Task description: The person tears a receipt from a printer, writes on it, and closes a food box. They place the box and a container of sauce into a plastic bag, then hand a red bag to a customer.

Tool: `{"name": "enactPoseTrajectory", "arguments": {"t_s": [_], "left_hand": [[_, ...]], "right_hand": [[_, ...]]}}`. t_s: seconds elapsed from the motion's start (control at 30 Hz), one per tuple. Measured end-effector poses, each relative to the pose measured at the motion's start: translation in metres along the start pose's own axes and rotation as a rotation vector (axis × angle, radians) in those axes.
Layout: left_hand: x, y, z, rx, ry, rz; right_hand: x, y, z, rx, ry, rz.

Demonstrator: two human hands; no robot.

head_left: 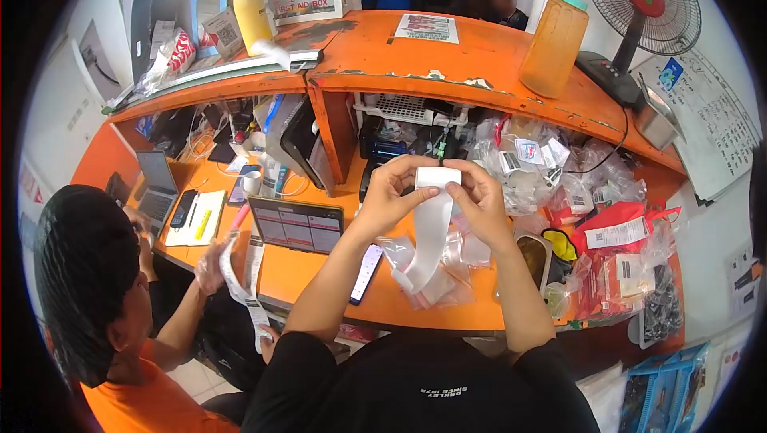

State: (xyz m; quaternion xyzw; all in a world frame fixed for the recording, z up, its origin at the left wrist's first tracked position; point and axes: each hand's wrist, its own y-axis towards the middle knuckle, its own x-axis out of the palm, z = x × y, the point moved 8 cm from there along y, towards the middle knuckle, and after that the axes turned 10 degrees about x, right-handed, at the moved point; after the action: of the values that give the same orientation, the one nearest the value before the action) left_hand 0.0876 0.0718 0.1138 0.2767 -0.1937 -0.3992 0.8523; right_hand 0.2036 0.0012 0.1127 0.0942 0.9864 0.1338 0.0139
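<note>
Between my two hands is a roll of white label paper [432, 229], its loose blank strip hanging down toward me and curling at the lower end. My left hand [393, 195] grips the roll's left side, thumb in front. On the right side, my right hand [481, 200] pinches it with the thumb against the paper. Clear plastic bags [447, 293] lie on the orange desk under the strip. Left of them rests a phone [367, 273] with a lit screen. A laptop screen [297, 226] with red and white panels stands near my left forearm.
Left of me sits a person in an orange shirt [152, 389], holding a strip of printed labels [254, 305]. Bagged parcels [619, 233] pile up at the right. Behind the desk rises an orange counter [479, 48] with a bottle [553, 45] and a fan [645, 1].
</note>
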Motion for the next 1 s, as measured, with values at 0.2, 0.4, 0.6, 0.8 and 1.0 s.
{"name": "enactPoseTrajectory", "arguments": {"t_s": [0.2, 0.4, 0.6, 0.8, 1.0], "left_hand": [[0.008, -0.004, 0.039, 0.355, 0.567, 0.175], [0.023, -0.015, 0.045, 0.537, 0.840, 0.279], [0.022, -0.016, 0.041, 0.534, 0.825, 0.305], [0.021, -0.015, 0.022, 0.468, 0.762, 0.279], [0.026, -0.011, -0.001, 0.442, 0.725, 0.264]], "right_hand": [[0.004, -0.016, -0.031, -0.339, -0.396, 0.332], [0.019, -0.016, -0.029, -0.337, -0.315, 0.390], [0.014, -0.017, -0.028, -0.311, -0.250, 0.443], [0.006, -0.013, -0.012, -0.271, -0.253, 0.462], [-0.007, -0.008, -0.001, -0.223, -0.320, 0.437]]}}
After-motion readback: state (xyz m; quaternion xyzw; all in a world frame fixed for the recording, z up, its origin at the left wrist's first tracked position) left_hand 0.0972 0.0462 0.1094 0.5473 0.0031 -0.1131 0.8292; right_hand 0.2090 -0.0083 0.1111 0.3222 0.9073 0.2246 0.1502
